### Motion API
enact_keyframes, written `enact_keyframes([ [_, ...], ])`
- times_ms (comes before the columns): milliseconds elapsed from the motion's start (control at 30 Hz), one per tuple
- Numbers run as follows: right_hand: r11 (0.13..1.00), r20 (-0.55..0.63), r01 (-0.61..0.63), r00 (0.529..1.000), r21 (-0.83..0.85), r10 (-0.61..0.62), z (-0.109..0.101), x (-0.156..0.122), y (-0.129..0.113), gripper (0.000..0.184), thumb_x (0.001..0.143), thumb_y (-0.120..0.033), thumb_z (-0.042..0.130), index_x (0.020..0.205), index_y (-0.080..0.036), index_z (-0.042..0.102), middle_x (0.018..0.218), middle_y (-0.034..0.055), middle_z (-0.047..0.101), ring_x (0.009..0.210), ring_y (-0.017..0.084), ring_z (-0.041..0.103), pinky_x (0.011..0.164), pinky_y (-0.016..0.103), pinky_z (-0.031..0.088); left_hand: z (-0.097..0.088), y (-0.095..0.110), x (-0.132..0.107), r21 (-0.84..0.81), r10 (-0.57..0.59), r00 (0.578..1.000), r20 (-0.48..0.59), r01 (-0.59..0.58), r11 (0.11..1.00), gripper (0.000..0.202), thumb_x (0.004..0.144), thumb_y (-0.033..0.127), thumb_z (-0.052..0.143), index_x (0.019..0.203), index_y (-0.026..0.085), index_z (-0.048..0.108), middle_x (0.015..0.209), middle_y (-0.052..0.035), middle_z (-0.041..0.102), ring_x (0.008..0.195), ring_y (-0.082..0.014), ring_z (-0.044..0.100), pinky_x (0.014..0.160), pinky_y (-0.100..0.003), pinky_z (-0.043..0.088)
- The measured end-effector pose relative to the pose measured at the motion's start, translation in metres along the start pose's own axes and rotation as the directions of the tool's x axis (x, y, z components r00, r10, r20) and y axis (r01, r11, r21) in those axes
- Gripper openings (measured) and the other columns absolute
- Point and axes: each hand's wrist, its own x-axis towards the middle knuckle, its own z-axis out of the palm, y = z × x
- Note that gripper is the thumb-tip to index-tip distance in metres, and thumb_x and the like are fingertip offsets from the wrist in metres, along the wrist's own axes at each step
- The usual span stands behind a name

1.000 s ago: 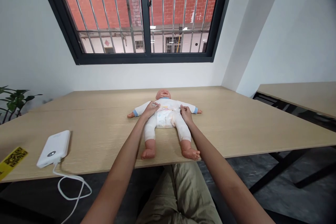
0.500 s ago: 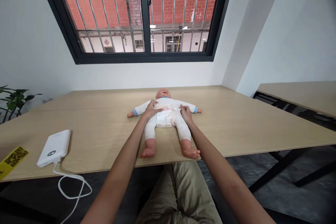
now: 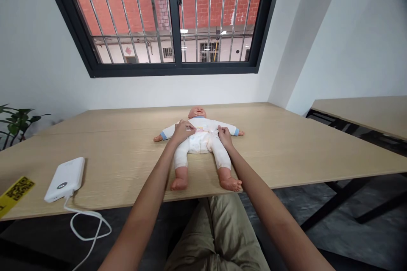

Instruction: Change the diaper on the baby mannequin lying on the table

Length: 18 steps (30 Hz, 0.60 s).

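A baby doll lies on its back on the wooden table, arms spread and bare feet toward me. It wears a white suit with blue cuffs, and a white diaper is around its hips. At the waist on the left, my left hand is closed, its thumb and fingers drawn together at the diaper's upper edge. My right hand pinches at the opposite side of the waist, by the diaper's edge. The small parts between my fingertips are mostly hidden.
On the table's left side lies a white power bank, its white cable hanging over the front edge. A yellow label with a printed code is near the left corner. A plant stands far left, below a barred window.
My left hand's thumb and fingers, spread over the doll's waist before, have come together. My right hand stays at the other side, and the doll lies as before.
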Motion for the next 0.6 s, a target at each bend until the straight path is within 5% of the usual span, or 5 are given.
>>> enact_keyframes([
  [200, 1.0, 0.014, 0.015, 1.0, -0.019, -0.014, -0.001, 0.0, 0.002, 0.039, 0.085, -0.06, 0.052, 0.077, -0.022, 0.049, 0.061, -0.0006, 0.053, 0.069, 0.019, 0.052, 0.067, 0.03, 0.041, 0.003, -0.001, -0.002, 0.106, -0.032, 0.997, 0.065, 0.024, 0.994, 0.003, 0.073, 0.027, 0.071, 0.072, 0.024, 0.073, 0.092, -0.003, 0.073, 0.103, -0.028, 0.055, 0.096, -0.044, 0.03],
  [600, 0.999, 0.039, 0.035, 0.999, -0.005, -0.035, 0.001, 0.004, 0.008, 0.054, 0.08, -0.077, 0.043, 0.072, -0.024, 0.047, 0.062, -0.0003, 0.05, 0.063, 0.018, 0.049, 0.064, 0.032, 0.039, 0.006, -0.011, -0.003, 0.097, -0.036, 0.998, 0.052, 0.031, 0.995, 0.002, 0.073, 0.026, 0.073, 0.074, 0.025, 0.074, 0.093, -0.0042, 0.071, 0.106, -0.0303, 0.053, 0.098, -0.047, 0.029],
])
